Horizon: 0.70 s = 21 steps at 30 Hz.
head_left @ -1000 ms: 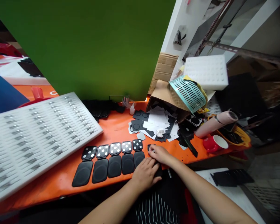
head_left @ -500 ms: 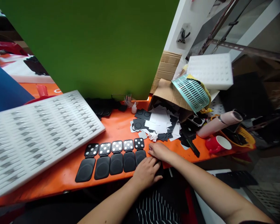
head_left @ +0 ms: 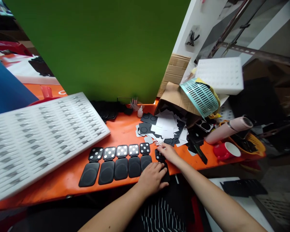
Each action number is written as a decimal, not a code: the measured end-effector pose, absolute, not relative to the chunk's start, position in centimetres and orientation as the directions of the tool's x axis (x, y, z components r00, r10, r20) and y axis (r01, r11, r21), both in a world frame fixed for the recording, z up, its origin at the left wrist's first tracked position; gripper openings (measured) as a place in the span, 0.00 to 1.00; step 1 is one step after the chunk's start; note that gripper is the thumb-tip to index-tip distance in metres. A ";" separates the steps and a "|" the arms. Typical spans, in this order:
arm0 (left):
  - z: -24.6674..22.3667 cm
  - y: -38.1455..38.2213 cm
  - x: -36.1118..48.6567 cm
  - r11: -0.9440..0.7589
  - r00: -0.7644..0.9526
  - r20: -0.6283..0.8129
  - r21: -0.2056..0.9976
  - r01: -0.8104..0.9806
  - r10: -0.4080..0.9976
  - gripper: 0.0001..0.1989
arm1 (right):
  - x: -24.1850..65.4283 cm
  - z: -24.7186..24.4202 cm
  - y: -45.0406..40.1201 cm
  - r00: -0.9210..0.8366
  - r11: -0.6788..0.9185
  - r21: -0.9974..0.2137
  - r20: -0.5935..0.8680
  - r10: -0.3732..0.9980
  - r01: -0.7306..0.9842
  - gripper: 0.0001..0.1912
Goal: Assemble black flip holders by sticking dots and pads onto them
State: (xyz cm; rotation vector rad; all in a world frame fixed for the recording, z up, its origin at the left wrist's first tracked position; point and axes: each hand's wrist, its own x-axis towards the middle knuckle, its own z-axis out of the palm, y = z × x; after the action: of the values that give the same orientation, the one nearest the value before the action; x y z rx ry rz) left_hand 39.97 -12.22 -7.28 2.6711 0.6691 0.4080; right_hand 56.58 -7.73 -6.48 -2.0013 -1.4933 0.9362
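Note:
My left hand (head_left: 152,177) lies with its fingers spread over the lower pad (head_left: 167,173) of a black hinged piece at the row's right end. That piece's small upper flap (head_left: 159,155) bears white dots, partly hidden by my right hand (head_left: 168,152). My right thumb and fingers are pinched together beside a crumpled white scrap (head_left: 159,141); what is between the fingertips is too small to make out. To the left lies a row of several similar black hinged pieces (head_left: 120,169), unfolded, dotted flaps (head_left: 122,150) toward the back.
A large slotted white foam tray (head_left: 48,138) lies at left. Behind my hands are loose black and white sheets (head_left: 163,125), a small white bottle (head_left: 140,111) and a cardboard box (head_left: 172,96) with a teal basket (head_left: 200,96). A pink flask (head_left: 228,130) and red mug (head_left: 226,150) stand right.
My right hand has moved from the dotted flap up and slightly right to the crumpled white scrap, uncovering part of the flap. My left hand has stayed on the same black piece.

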 end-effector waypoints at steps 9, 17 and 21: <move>-7.3 -12.2 40.0 -0.818 0.844 0.184 0.418 0.396 0.503 0.28 | 55.3 -6.1 -7.7 0.114 -0.129 -0.388 -0.062 0.992 0.913 0.13; -7.2 -12.1 40.0 -0.818 0.847 0.175 0.413 0.400 0.503 0.28 | 54.9 -6.4 -6.6 0.152 -0.186 -0.391 -0.118 0.981 0.901 0.17; -7.2 -12.0 40.0 -0.812 0.847 0.178 0.436 0.388 0.501 0.27 | 53.8 -6.2 -6.9 0.071 -0.082 -0.141 -0.083 0.994 0.987 0.17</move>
State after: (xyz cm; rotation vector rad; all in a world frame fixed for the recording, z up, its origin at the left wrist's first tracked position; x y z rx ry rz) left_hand 39.98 -12.03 -7.15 2.6364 0.6620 0.4033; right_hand 53.78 -6.88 -6.25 -2.2634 -2.0960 0.2442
